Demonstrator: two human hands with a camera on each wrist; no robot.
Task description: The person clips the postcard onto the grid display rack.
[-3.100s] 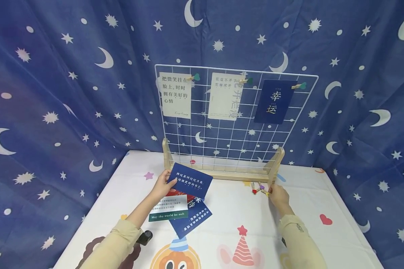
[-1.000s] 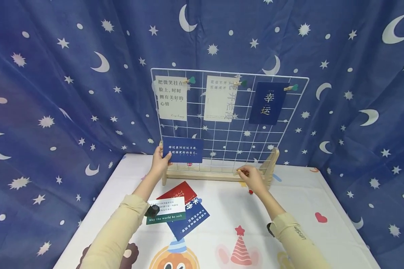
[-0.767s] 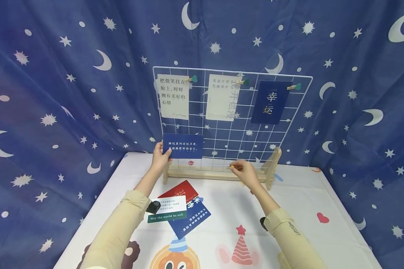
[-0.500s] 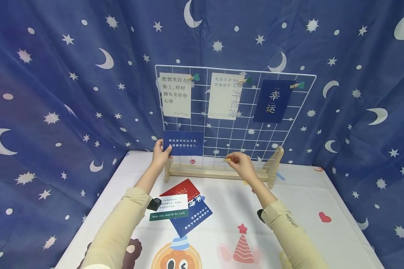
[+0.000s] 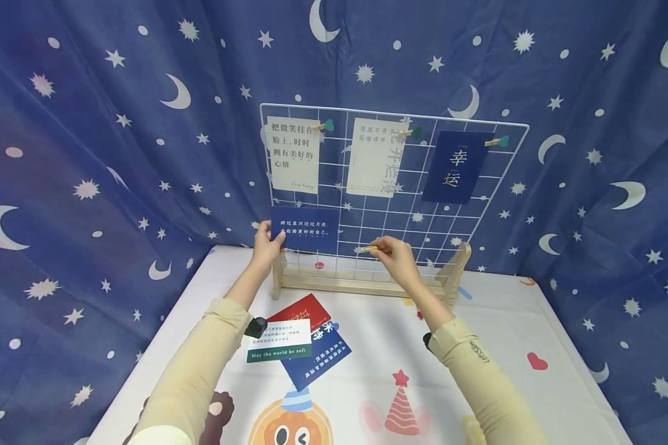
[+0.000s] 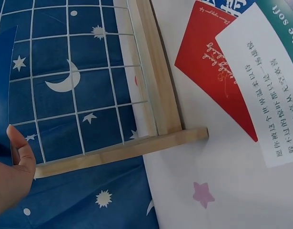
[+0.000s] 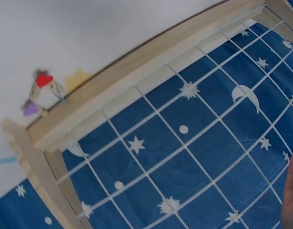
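Observation:
In the head view my left hand pinches a dark blue card with white lettering by its left edge. The card is held upright against the lower left of a white wire grid, below a hung white card. To the right, my right hand pinches a small yellow wooden clothespin in front of the grid, apart from the card. Fingers of the left hand show at the edge of the left wrist view. In the right wrist view only part of the right hand appears.
Another white card and a dark blue card hang clipped on the grid, which stands in a wooden base. A red card, a white-green card and a blue card overlap on the table. Loose clothespins lie by the base.
My left hand has lifted the blue card from above the table up to the grid. The right hand has picked up a clothespin near the right foot and moved left and up toward the card.

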